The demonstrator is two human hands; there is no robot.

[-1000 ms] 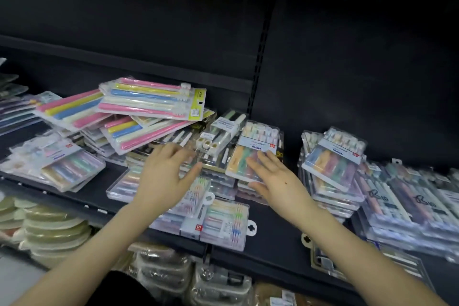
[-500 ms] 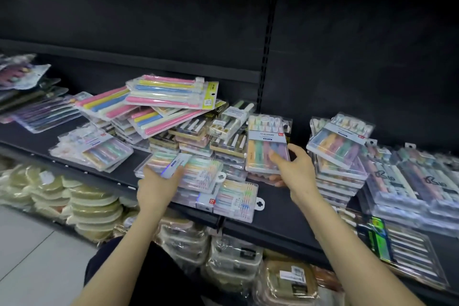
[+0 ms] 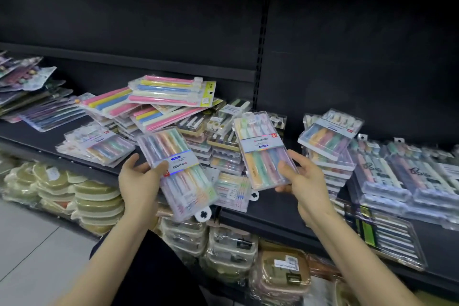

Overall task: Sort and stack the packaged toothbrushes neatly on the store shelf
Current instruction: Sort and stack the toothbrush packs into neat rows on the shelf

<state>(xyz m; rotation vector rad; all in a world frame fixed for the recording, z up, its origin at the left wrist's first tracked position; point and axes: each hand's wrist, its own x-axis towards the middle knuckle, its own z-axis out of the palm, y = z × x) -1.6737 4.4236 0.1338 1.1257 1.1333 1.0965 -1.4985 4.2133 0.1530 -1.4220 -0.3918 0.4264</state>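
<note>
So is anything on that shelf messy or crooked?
Yes. The long pink, yellow and blue packs at the back are fanned out crookedly, and the top pack on the right-hand stack sits twisted across the ones below.

The shelf (image 3: 273, 208) is matt black. The clear pack (image 3: 173, 166) in the left hand (image 3: 137, 182) shows pastel orange, green and pink brushes; the second clear pack (image 3: 263, 154) in the right hand (image 3: 308, 181) yellow, mint, pink and lilac. The topmost pack (image 3: 171, 90) is striped pink, yellow, blue and cream.
</note>
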